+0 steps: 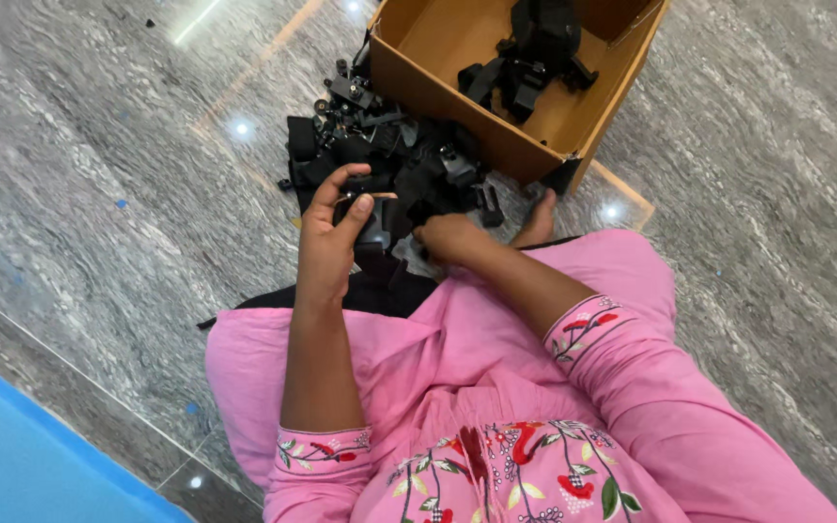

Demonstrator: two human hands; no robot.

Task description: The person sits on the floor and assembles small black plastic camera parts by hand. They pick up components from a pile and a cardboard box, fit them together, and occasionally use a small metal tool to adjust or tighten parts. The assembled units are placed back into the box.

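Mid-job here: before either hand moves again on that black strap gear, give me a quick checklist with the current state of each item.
1. Left hand has a grip on a black piece from the pile: ok, thumb and fingers close on it.
2. Right hand has a hold: cannot tell, its fingers are buried in the black gear.
3. Pile of black straps and clips within reach on the floor: ok.
4. Cardboard box open: ok, one black bundle lies inside.
5. Piece free of the pile's straps: cannot tell.
6. Bare foot away from the box: not ok, it lies by the box corner.
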